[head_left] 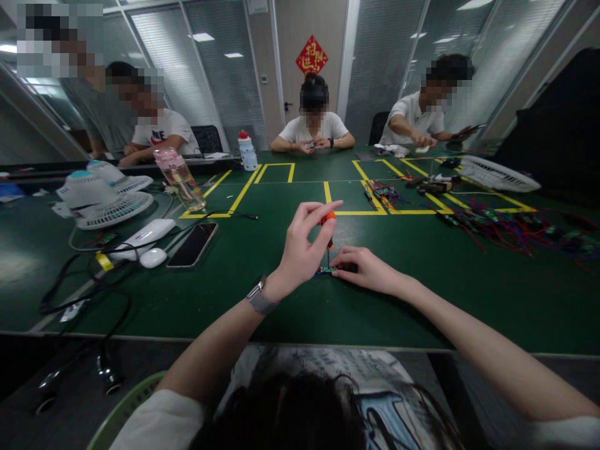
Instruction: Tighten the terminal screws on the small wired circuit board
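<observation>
My left hand grips the orange and black handle of a screwdriver, its index finger stretched out over the top. The screwdriver stands upright, its thin shaft pointing down onto a small green circuit board on the table. Thumb and fingertips of my right hand pinch the board's right edge beside the shaft. My left hand partly hides the board, and whether the tip sits in a screw is too small to tell.
Wired circuit boards lie in a tangle at right. On the left are a phone, a white mouse, black cables, white fans and a pink-lidded bottle. Yellow tape marks the green table. Three people sit across.
</observation>
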A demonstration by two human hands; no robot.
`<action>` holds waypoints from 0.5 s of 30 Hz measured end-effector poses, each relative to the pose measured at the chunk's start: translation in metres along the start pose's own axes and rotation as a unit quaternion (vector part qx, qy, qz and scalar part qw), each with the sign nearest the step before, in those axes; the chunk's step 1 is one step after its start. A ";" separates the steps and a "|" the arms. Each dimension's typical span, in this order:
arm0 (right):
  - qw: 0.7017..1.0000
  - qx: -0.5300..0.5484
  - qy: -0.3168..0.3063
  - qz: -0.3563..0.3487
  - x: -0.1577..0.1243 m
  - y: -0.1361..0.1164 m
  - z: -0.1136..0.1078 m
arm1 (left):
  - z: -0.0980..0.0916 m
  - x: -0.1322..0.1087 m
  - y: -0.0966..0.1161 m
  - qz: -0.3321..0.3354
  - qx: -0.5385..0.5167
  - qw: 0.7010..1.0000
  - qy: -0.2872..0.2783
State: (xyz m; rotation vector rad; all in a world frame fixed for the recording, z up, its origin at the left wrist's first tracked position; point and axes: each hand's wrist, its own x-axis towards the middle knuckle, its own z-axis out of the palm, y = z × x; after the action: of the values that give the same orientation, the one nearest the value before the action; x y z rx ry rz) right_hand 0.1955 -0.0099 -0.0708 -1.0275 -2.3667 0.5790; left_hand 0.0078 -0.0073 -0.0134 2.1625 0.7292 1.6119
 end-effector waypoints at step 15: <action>1.000 -0.002 -0.004 -0.004 0.000 0.000 -0.001 | 0.001 0.003 -0.003 -0.083 -0.107 0.991 0.014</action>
State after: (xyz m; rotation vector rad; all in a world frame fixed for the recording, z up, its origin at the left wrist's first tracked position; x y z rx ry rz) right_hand 0.1965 -0.0100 -0.0700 -1.0177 -2.3784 0.5766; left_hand 0.0084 -0.0032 -0.0132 1.8820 0.6908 1.5612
